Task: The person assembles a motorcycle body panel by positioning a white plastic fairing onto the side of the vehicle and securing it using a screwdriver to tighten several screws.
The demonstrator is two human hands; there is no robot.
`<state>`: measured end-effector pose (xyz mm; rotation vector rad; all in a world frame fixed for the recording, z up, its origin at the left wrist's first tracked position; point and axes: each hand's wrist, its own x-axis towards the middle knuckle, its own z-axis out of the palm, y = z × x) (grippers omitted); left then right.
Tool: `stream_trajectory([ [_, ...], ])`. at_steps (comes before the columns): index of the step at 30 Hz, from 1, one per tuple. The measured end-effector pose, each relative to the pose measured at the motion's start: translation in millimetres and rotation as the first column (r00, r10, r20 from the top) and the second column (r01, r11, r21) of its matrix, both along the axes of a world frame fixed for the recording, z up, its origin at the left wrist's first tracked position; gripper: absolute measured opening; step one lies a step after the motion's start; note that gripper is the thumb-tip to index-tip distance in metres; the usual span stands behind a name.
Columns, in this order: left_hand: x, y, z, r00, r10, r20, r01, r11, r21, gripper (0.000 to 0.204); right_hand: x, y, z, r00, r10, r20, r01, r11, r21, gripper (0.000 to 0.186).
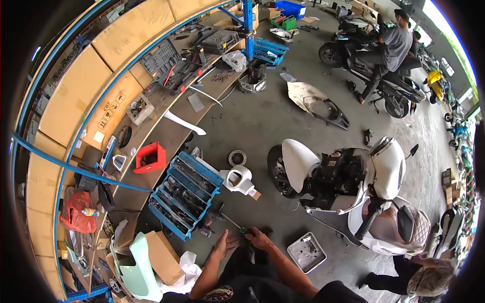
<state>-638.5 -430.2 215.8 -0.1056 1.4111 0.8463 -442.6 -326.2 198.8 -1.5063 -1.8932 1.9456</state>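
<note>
My right hand (259, 239) is closed around the green handle of a screwdriver (233, 223), whose long thin shaft points away to the left. Just left of it, my left hand (224, 245) holds nothing, its fingers stretched out and apart. Beyond my left hand, a red and black tool that looks like a cordless drill (206, 227) lies on the floor. It rests by an unfolded blue metal toolbox (172, 228) with tools in its trays. Right of my right hand, a white tray (316, 266) with small parts stands on the floor.
A white scooter (298, 156) with panels off stands ahead right. A white cover piece (237, 179) and a ring-shaped part (237, 158) lie beyond the toolbox. Shelving with a red bin (150, 157) lines the left. One person (429, 276) bends at lower right; another (396, 45) sits on a far motorbike.
</note>
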Motion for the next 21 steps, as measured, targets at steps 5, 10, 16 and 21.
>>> stream_trajectory([
  [5,-22.3,62.3,0.1,0.945,0.321,0.067,-0.324,0.946,0.028,0.063,-55.3,59.8,12.4,0.961,0.189,-0.204,-0.209,0.974,-0.085,0.054],
  [10,-42.7,129.4,-51.8,0.833,0.531,0.156,-0.499,0.843,-0.2,0.028,-60.5,106.3,-33.9,0.96,0.143,-0.242,-0.24,0.863,-0.444,0.058],
  [16,-64.8,198.0,-186.1,0.8,0.6,0.027,-0.592,0.796,-0.124,0.014,-43.7,184.4,-165.4,0.938,-0.32,0.133,0.254,0.375,-0.892,0.06],
  [21,-99.0,276.9,-335.6,0.91,0.143,-0.389,-0.294,0.884,-0.363,0.022,-44.6,200.3,-383.2,0.502,-0.592,0.631,0.73,-0.101,-0.676,0.094],
])
